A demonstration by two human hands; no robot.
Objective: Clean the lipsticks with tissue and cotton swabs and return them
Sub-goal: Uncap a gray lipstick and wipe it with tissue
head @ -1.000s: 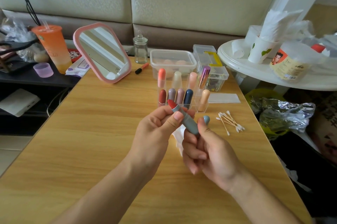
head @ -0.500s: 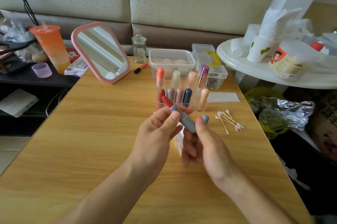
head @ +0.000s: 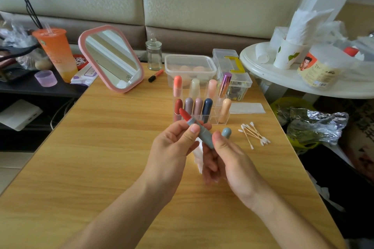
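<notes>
An uncapped grey-blue lipstick [head: 203,133] with its red stick extended points up and to the left above the table's middle. My left hand [head: 172,153] pinches its upper barrel between thumb and fingers. My right hand [head: 226,159] grips its base. Its grey-blue cap [head: 226,132] stands on the table just behind my right thumb. A white tissue [head: 199,155] lies under my hands, mostly hidden. Several cotton swabs [head: 255,134] lie to the right. Behind my hands a clear lipstick organizer [head: 215,116] holds several capped lipsticks.
On the wooden table [head: 101,157] stand a pink mirror [head: 111,58], a small glass jar [head: 154,54], a lidded plastic box [head: 190,66], a clear case [head: 232,70] and an orange marker [head: 155,75]. A white side table [head: 283,80] is at the right, an orange cup [head: 55,54] at the left.
The red stick has come further out of the barrel and now reaches up to the left. Both hands kept their hold in about the same place.
</notes>
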